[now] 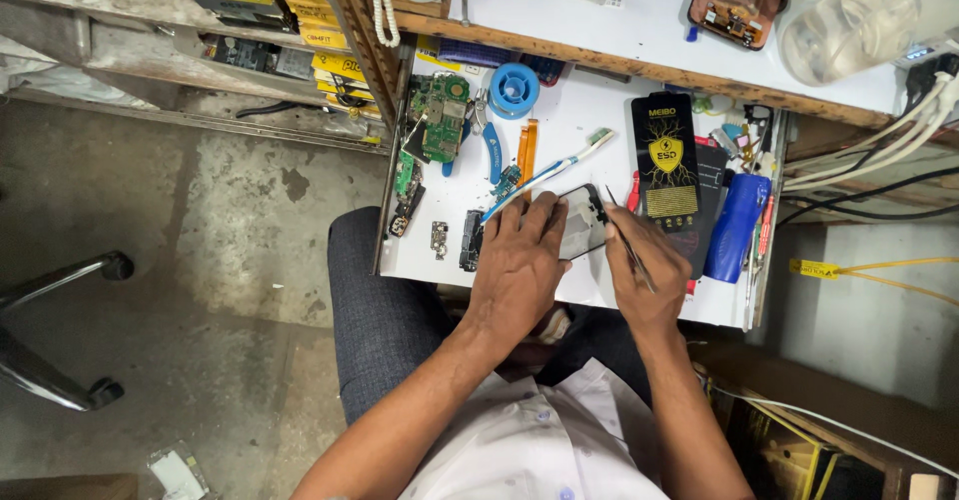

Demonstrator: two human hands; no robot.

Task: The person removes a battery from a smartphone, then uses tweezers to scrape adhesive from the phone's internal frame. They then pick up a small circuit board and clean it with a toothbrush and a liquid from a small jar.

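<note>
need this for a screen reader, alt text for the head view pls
Seen from above, a seated person's left hand presses down a phone frame on a white worktop, while the right hand works at it with tweezers. Circuit boards lie nearby.

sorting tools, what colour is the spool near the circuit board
Blue, seen best in the head view: the spool.

The single head-worn camera looks steeply down from above the person onto the nearby white rectangular worktop (559, 130) and grey concrete floor (200, 260).

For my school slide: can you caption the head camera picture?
Left hand steadies a phone frame while right hand works with tweezers.
</note>
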